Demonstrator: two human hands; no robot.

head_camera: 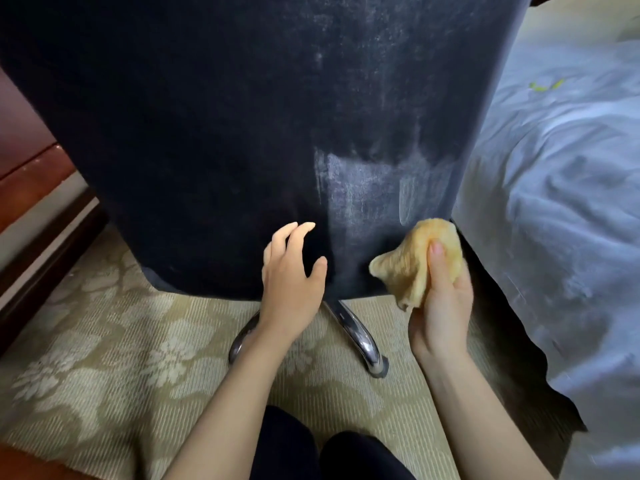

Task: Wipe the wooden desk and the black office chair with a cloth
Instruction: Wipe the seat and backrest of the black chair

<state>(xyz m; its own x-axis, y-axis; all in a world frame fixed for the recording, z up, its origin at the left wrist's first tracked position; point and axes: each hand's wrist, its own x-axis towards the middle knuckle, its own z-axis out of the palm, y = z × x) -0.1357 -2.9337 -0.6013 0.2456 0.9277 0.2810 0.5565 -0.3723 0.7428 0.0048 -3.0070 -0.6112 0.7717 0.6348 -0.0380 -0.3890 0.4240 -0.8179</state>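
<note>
Lower centre of frame, my left hand [292,271] is spread wide on the black chair back [207,133]; my right hand [441,299] grips the yellow cloth [412,268]. Dusty streaks may smear; chair could roll.

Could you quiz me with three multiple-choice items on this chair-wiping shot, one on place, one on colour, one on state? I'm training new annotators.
1. Where do the pale dusty streaks lie on the black chair back?
A. lower right part
B. far left edge
C. only on the chrome legs

2. What colour is the cloth?
A. blue
B. yellow
C. white

3. What is the left hand doing?
A. gripping the cloth
B. open at the chair back, holding nothing
C. gripping a chrome leg

Answers:
1 A, the streaks sit just above the cloth.
2 B, the bunched fabric is yellow.
3 B, its fingers are spread; the right hand grips the cloth.
</note>
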